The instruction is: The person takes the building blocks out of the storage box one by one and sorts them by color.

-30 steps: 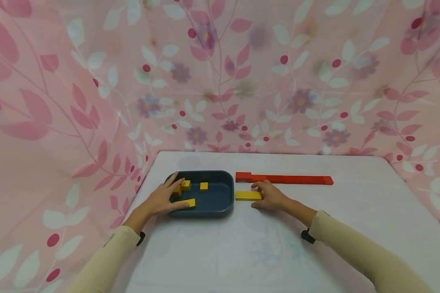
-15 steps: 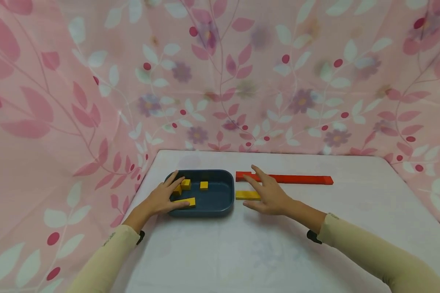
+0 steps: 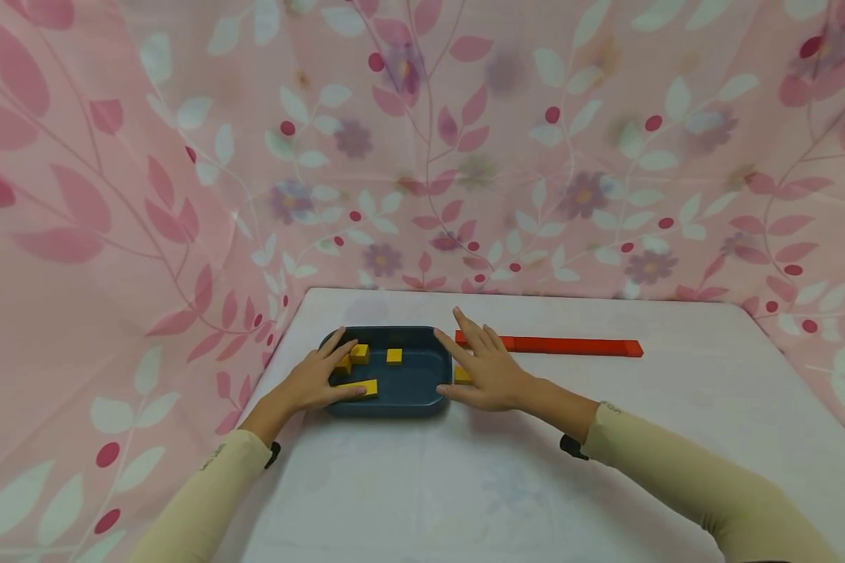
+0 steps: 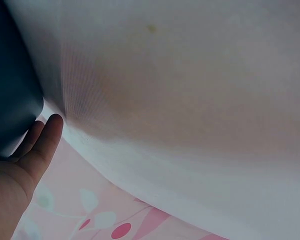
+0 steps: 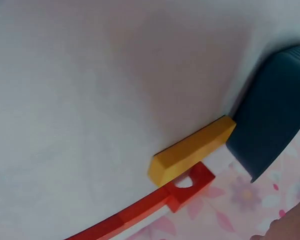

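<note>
My left hand rests across the left end of a dark blue tray, fingers fairly straight and the thumb lying over a long yellow block inside. In the left wrist view, two straight fingers of the left hand lie along the tray's outer wall. My right hand is spread at the tray's right end, thumb and one fingertip right at the rim. Partly hidden beneath it, another long yellow block lies on the table; in the right wrist view this yellow bar points end-on at the tray.
Further yellow blocks are in the tray. Behind the right hand runs a straight row of red blocks, ending at the left in a red piece with a rounded cutout. A white cloth covers the table; floral fabric hangs behind.
My right hand has let go of the long yellow block, spread its fingers and moved left to the tray's right rim. My left hand stays on the tray.
</note>
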`<state>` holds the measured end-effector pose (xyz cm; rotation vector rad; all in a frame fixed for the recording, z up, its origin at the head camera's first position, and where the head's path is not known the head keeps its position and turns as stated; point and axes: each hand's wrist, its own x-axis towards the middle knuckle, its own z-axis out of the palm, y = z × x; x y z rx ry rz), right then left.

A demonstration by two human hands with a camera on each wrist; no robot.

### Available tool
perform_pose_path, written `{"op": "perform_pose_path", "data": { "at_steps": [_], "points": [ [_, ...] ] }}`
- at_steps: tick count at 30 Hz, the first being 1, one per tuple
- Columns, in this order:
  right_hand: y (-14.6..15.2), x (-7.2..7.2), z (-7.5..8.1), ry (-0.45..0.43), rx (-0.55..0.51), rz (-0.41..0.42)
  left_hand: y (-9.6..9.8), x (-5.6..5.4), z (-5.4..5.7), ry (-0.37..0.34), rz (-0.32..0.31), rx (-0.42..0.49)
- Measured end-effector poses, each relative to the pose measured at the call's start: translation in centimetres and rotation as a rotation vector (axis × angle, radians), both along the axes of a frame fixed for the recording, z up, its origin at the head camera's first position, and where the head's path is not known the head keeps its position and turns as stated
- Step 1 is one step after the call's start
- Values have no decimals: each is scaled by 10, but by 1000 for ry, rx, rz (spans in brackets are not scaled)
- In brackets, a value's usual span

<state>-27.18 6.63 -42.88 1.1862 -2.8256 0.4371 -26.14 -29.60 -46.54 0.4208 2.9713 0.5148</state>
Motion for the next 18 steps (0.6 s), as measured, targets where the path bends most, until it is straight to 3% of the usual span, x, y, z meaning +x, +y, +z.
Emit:
{"op": "perform_pose_path", "data": {
  "at_steps": [9, 15, 18],
  "points": [
    [-37, -4, -6, -57, 5, 37, -1, -1, -1, -4, 6, 7],
    [-69, -11, -16, -31, -89, -2, -2, 0, -3, 6, 16, 3],
    [-86, -13, -17, -68, -139, 1, -3, 1, -3, 17, 9, 2]
  ]
}}
